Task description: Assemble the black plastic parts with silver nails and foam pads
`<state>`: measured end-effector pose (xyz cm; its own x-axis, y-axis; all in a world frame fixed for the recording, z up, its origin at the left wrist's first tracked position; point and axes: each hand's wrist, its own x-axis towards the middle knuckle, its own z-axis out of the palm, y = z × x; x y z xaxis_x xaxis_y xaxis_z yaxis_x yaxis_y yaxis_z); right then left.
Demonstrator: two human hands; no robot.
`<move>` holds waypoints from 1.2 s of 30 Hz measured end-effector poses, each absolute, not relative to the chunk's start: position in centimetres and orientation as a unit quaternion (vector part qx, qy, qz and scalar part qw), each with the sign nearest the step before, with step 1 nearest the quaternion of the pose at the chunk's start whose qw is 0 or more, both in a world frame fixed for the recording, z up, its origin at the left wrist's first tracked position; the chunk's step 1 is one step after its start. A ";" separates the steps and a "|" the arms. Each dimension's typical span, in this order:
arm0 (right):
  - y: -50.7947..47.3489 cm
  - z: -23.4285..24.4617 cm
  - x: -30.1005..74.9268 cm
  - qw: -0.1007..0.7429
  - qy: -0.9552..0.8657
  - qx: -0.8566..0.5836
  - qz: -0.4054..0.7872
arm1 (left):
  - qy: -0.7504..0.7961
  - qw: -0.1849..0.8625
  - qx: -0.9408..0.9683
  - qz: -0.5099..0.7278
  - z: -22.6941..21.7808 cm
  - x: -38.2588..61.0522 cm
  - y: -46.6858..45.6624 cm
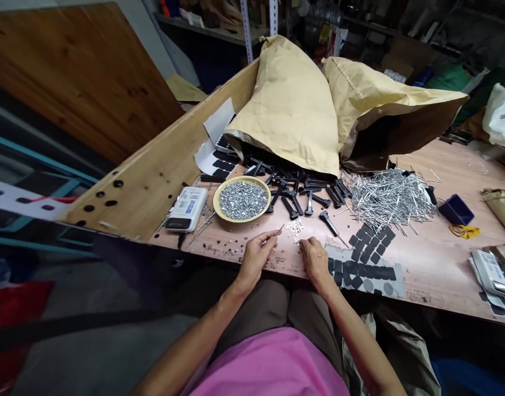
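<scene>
My left hand (257,257) is closed in a pinch on a thin metal pin (280,229), which points up and away from me. Just right of the pin's tip lies a small scatter of shiny washers (295,226) on the table. My right hand (316,258) is at the near edge of these washers, its thumb and fingers pressed together at the tabletop. Whatever is between those fingertips is too small to make out. Beyond both hands lie many black plastic parts (309,202); one, with a metal pin (342,240) sticking out, rests closest to my right hand.
A yellow bowl (216,211) of small metal pieces stands left, beside a white device (188,208). Two large paper sacks (294,104) lie behind. At right are a heap of metal pins (390,195), black pads (362,269), a dark blue box (456,209) and yellow bands (464,232).
</scene>
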<state>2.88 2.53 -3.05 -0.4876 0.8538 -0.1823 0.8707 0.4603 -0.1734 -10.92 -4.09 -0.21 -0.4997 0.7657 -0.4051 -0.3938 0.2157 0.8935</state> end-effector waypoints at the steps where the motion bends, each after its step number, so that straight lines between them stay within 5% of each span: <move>1: 2.6 -3.1 2.5 0.057 0.851 0.511 -0.109 | 0.616 0.481 0.150 0.605 -0.4 -11.0 -4.3; 7: 3.3 -3.5 2.1 0.037 0.849 0.519 -0.093 | 0.585 0.564 0.151 0.563 -1.3 -10.6 -4.7; 14: 3.5 -3.9 3.8 -0.251 0.782 0.494 -0.284 | 0.521 0.698 0.123 0.476 -0.8 -9.3 -4.8; 17: 3.4 -4.2 4.6 -0.310 0.747 0.512 -0.292 | 0.522 0.697 0.109 0.480 -0.4 -9.3 -4.5; 21: 3.6 -4.8 5.1 -0.262 0.806 0.480 -0.224 | 0.535 0.661 0.095 0.517 -0.4 -9.8 -4.3; 31: 4.4 -3.7 3.0 0.021 0.894 0.442 -0.068 | 0.562 0.638 0.116 0.514 -1.0 -10.0 -4.8; 36: 5.4 -3.7 2.6 -0.021 0.903 0.418 -0.100 | 0.555 0.651 0.132 0.501 -1.2 -9.8 -4.7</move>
